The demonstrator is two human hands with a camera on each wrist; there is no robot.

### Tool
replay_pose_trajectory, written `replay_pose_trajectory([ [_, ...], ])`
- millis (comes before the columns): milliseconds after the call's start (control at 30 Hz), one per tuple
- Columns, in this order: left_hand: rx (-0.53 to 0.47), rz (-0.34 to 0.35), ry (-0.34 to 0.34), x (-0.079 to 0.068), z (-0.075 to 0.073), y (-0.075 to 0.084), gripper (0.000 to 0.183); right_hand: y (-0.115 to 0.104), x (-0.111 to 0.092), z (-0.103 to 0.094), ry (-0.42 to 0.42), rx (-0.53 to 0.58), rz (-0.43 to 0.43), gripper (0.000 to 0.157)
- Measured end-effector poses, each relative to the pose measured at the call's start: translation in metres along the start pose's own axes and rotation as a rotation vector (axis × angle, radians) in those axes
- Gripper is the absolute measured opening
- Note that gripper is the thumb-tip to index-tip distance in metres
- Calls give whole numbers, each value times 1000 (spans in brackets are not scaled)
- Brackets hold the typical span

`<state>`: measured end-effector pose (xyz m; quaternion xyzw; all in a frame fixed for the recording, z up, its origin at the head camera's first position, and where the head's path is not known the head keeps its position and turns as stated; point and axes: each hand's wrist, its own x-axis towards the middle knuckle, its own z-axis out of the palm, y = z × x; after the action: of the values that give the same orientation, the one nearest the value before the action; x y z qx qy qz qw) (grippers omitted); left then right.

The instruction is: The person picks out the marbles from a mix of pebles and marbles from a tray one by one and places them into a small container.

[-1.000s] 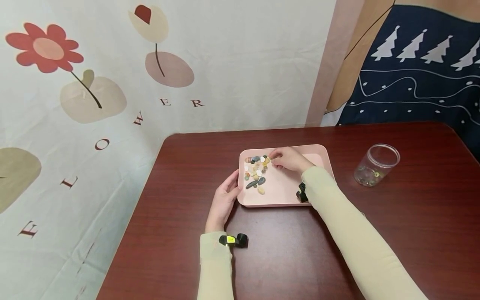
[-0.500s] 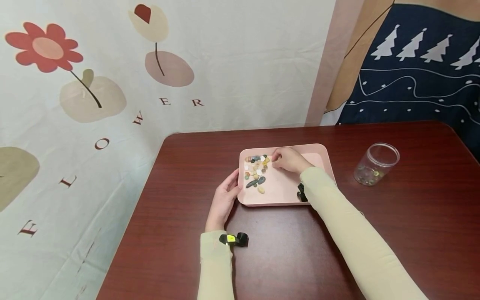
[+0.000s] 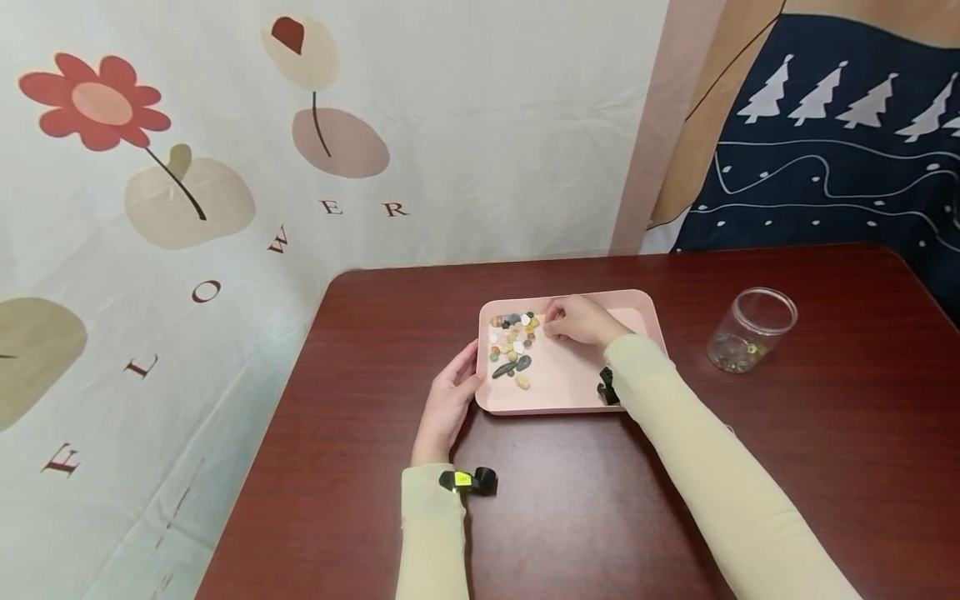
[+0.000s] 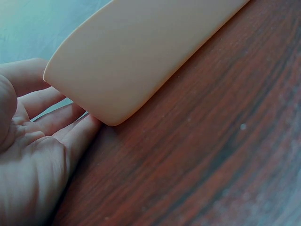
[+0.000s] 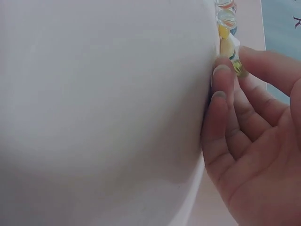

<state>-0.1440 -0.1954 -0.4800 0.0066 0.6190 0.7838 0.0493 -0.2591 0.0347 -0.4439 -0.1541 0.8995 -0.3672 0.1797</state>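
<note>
My left hand (image 3: 442, 408) rests at the left end of the pink tray (image 3: 577, 392); in the left wrist view its extended fingers (image 4: 61, 113) touch the tray's outer wall. Inside the tray, my right hand (image 3: 581, 321) is just right of the cluster of pebbles and glass marbles (image 3: 517, 346). The right wrist view shows its thumb and fingertips pinching a small yellow-green glass marble (image 5: 241, 70), partly hidden by the fingers. Beyond it lie a clear swirled marble (image 5: 226, 18) and yellow pieces. Two dark, elongated pebbles (image 3: 512, 367) lie lower in the cluster.
A clear jar (image 3: 752, 330) with some small glassy pieces at its bottom stands on the brown table (image 3: 360, 433), right of the tray. Behind the table hang a flower-printed cloth (image 3: 480, 125) and a dark blue one with white trees (image 3: 832, 192).
My right hand has shifted slightly to the right, away from the upper pebbles, and then stays almost still. My left hand keeps its place at the tray. The head view has tilted slightly.
</note>
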Motion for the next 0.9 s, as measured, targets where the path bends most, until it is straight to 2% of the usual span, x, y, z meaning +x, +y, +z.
replay_pose_trajectory([
  [167, -5, 8, -7, 1, 0, 0, 51, -3, -4, -4, 22, 21, 11, 12],
  [467, 16, 7, 7, 1, -2, -3, 50, -13, -13, -10, 6, 82, 12, 14],
  [767, 8, -3, 15, 1, -2, -4, 50, -25, -21, -21, 36, 44, -39, 11],
  [900, 4, -8, 13, 1, -2, -5, 50, -30, -27, -28, 47, 71, -83, 13],
])
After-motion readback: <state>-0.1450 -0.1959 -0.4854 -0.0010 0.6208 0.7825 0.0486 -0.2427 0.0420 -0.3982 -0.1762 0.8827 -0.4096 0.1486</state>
